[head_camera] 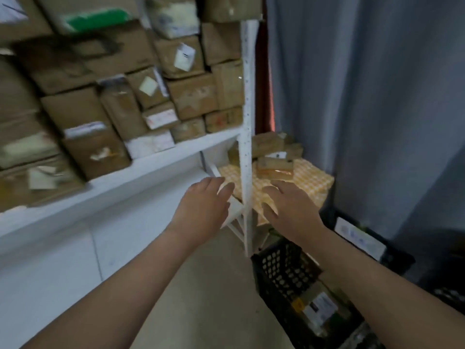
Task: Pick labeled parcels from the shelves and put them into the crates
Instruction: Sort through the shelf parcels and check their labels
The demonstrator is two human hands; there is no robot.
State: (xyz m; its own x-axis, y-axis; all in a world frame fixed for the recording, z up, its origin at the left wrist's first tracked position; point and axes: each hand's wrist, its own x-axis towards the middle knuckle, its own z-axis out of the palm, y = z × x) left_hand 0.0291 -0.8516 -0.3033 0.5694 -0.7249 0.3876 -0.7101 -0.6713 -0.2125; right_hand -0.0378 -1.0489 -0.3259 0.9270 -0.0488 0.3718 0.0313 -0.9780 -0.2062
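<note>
Currently: brown cardboard parcels [191, 96], white-labelled, stacked on white shelf [151, 170]. Left hand [203, 210], right hand [289, 210]: fingers loosely spread, holding nothing.

- Nothing legible anywhere; all print smeared by blur.
- White labels [185, 57] on the cardboard parcels [193, 96] on the shelf [161, 165]: no readable print.
- Pale label [161, 118] with reddish marks on a small shelf parcel: unreadable.
- White sheet [359, 238] on the far black crate [397, 260]: faint bluish marks, illegible.
- Label [319, 307] on a parcel inside the near black crate [284, 273]: dark block, yellow patch beside it, no readable text.
</note>
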